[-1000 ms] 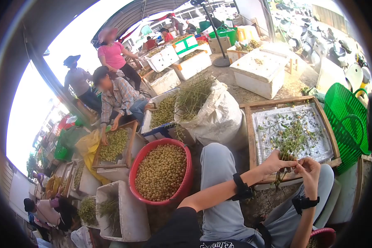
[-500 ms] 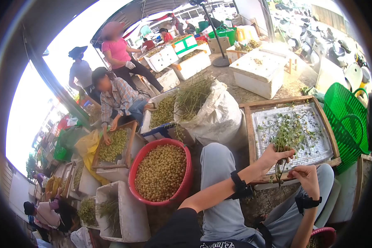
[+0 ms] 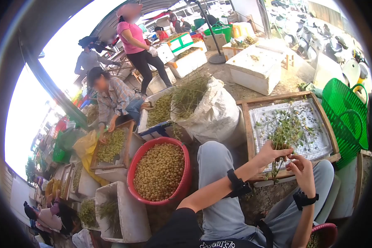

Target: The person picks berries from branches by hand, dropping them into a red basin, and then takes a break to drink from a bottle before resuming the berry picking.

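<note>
My left hand is closed around the stems of a leafy green plant bunch, which lies over a wire mesh screen in a wooden frame. Leaves hang below the fist. My right hand is just right of the bunch's lower stems, its thumb and fingertips pinched together near them; whatever is between them is too small to make out. Small loose leaves and bits are scattered on the mesh.
A red basin of small round yellowish fruits stands left of my knee. Behind it are a white sack of stems and foam boxes. Green baskets stand right. A seated person works at another framed tray.
My right hand has moved up and slightly left, closer to the plant stems. The person in pink has turned and stands further right. The view has shifted slightly.
</note>
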`<state>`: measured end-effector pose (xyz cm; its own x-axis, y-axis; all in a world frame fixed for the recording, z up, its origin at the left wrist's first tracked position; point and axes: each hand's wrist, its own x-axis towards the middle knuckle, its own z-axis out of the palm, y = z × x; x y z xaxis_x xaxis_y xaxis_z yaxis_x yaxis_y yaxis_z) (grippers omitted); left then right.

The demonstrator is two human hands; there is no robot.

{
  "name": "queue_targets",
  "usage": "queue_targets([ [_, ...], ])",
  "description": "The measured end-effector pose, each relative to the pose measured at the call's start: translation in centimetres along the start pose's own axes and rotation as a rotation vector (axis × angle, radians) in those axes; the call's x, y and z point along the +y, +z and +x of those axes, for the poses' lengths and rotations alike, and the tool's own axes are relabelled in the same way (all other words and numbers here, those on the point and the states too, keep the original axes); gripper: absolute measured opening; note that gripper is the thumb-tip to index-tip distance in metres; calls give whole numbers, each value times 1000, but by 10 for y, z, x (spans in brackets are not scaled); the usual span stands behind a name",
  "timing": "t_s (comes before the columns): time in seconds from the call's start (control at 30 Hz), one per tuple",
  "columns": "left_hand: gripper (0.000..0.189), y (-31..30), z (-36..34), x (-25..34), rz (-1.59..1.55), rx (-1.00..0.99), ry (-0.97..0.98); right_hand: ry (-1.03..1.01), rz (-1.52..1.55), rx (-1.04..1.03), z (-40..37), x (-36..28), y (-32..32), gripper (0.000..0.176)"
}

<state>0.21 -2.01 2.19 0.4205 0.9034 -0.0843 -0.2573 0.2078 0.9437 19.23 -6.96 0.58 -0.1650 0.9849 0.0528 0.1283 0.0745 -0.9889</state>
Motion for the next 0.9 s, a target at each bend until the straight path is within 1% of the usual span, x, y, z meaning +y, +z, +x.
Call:
queue_targets([
  [0.07, 23, 2, 0, 0, 63, -18, 21, -28, 44, 43, 1, -1, -3, 29],
  [0.1, 23, 1, 1, -1, 121, -36, 31, -41, 110, 14, 2, 4, -7, 34],
  [0.13, 22, 0, 2, -3, 179, -53, 41, -65, 143, 24, 2, 6, -6, 32],
  [0.2, 24, 1, 2, -8, 177, -45, 38, -108, 209, 48, 0, 9, -4, 28],
  [0.33, 25, 2, 3, -7, 187, -22, 45, -147, 108, 58, -2, 0, -3, 15],
  [0.4, 25, 5, 0, -4, 179, -43, 32, -158, 78, 109, -3, 1, -2, 9],
  [0.43, 23, 6, 0, -1, 205, -23, 20, -171, 50, 111, -3, -2, -2, 9],
  [0.47, 22, 8, -1, 0, 225, -37, -4, -172, 85, 103, -3, -1, -6, 10],
  [0.5, 20, 13, -4, 2, 222, -26, -4, -167, 84, 81, -3, 1, -9, 14],
  [0.53, 18, 17, -5, 5, 280, -12, -50, -186, 128, 42, -3, 6, -13, 20],
  [0.57, 17, 12, -1, -10, 213, -35, -18, -165, 88, 9, -4, 5, -18, 25],
  [0.6, 20, 15, -3, -7, 208, -29, -65, -140, 126, -63, -6, 2, -25, 21],
  [0.67, 23, 17, -5, -5, 175, -38, -109, -134, 213, -95, -6, 11, -26, 21],
  [0.77, 24, 18, -5, -8, 177, -3, -140, -193, 177, -100, -7, 15, -27, 20],
  [0.87, 25, 19, -4, -10, 147, 18, -167, -316, 124, 0, -2, 29, -25, 21],
  [0.9, 25, 19, -3, -10, 155, 8, -162, -313, 110, -15, -2, 27, -27, 22],
])
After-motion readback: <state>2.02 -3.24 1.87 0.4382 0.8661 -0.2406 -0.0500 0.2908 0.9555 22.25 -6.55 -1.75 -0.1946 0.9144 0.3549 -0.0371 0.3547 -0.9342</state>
